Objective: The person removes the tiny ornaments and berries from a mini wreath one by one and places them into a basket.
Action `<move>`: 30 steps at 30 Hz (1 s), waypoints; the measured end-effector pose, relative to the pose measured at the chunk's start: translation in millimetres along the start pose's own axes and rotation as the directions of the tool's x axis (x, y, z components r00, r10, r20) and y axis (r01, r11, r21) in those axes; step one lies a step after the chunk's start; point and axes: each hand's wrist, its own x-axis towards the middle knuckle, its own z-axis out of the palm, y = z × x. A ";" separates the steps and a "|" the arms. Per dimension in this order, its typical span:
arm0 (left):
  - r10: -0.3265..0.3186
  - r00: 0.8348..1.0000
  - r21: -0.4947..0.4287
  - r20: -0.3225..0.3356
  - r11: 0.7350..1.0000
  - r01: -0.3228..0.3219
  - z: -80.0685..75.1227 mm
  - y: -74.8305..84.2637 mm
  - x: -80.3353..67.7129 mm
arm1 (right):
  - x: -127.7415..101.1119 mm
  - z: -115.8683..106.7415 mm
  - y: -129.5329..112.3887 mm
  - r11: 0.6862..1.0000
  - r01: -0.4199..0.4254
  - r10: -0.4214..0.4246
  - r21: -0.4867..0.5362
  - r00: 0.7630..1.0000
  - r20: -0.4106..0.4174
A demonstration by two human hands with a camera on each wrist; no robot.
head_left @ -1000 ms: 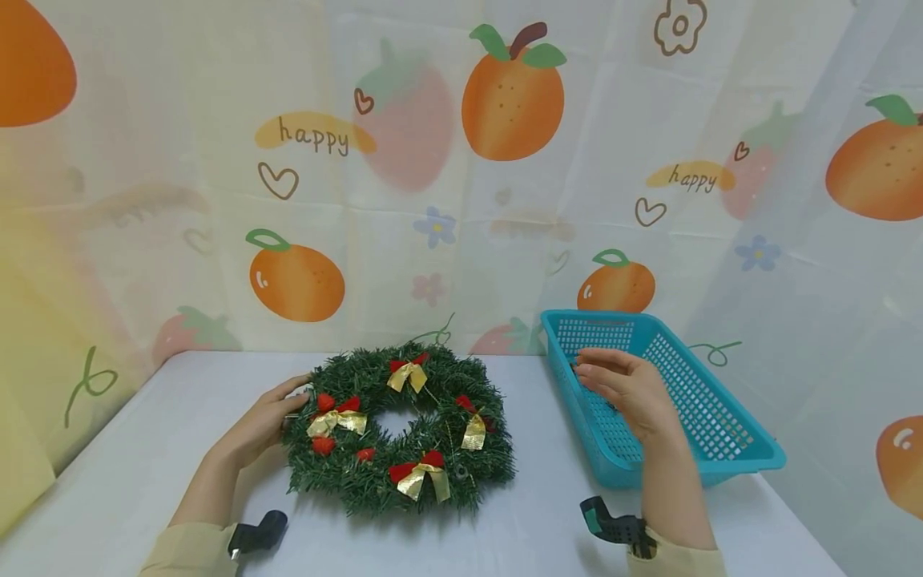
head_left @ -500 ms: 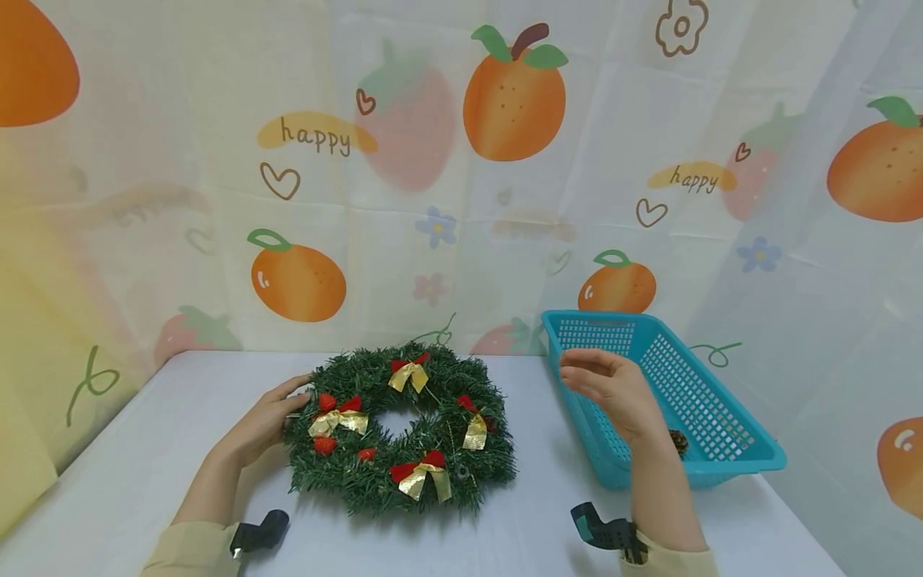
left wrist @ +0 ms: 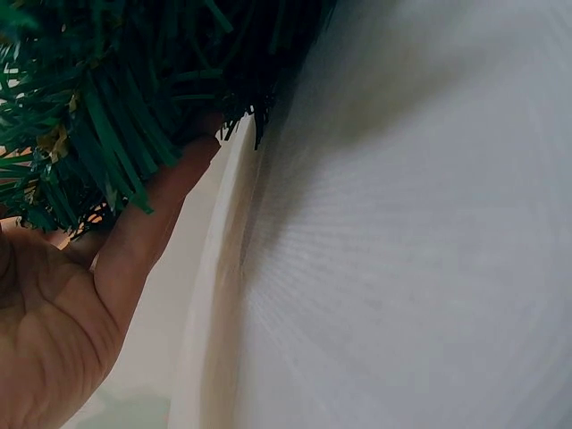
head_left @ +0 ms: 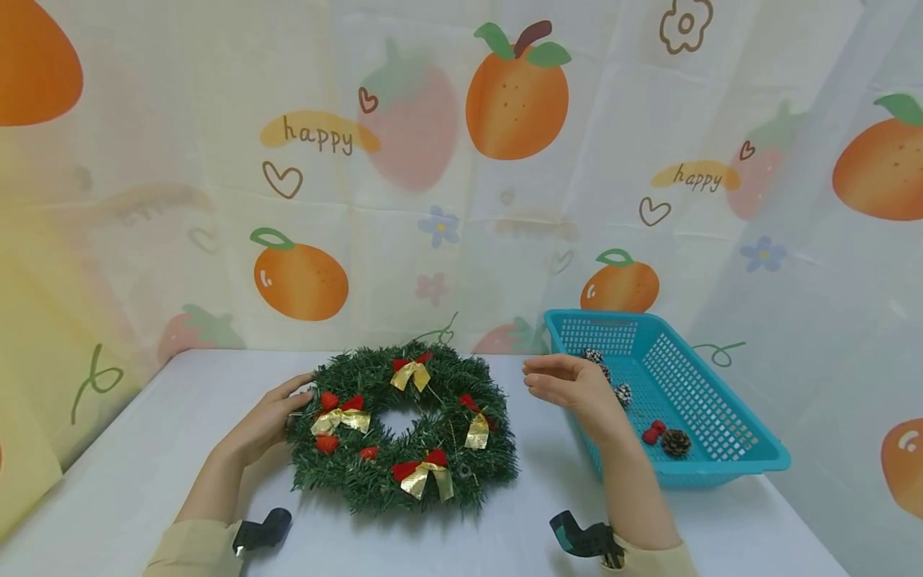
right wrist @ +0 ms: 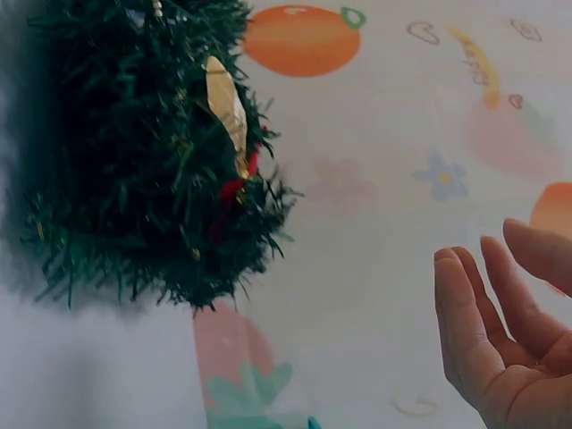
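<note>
A green Christmas wreath (head_left: pixel 360 481) lies on the table, with gold-and-red bows (head_left: pixel 425 479) around its ring and red berries (head_left: pixel 327 444) on its left part. My left hand (head_left: pixel 261 425) holds the wreath's left edge; in the left wrist view the thumb (left wrist: pixel 147 228) reaches under the needles and the other fingers are mostly hidden. To the right of the wreath, my right hand (head_left: pixel 577 394) hovers in front of the blue basket's left side. Its fingers (right wrist: pixel 460 299) are gently bent, the thumb stands apart, and nothing shows between them.
The blue plastic basket (head_left: pixel 728 466) stands at the right. Inside are a brown pine cone (head_left: pixel 676 442), red berries (head_left: pixel 650 436) and several white-tipped pine cones (head_left: pixel 623 393). A fruit-printed curtain (head_left: pixel 433 272) hangs behind the white table (head_left: pixel 404 553).
My right hand has moved left, out from over the basket toward the wreath, uncovering the pine cones and red berries. The left hand has stayed at the wreath.
</note>
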 end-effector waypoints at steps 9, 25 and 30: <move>0.005 1.000 0.009 0.004 1.000 -0.005 -1.0 -2.0 1.1 | 10.6 28.5 3.6 0.999 -0.005 0.003 0.032 0.998 0.059; 0.000 1.000 0.012 0.006 1.000 0.000 0.8 -2.0 1.6 | 22.6 86.5 4.0 0.999 0.011 -0.018 0.037 0.978 0.209; -0.007 1.000 0.017 -0.005 1.000 0.007 0.3 -0.4 0.9 | 31.8 103.6 14.2 0.997 0.022 -0.040 0.070 0.963 0.267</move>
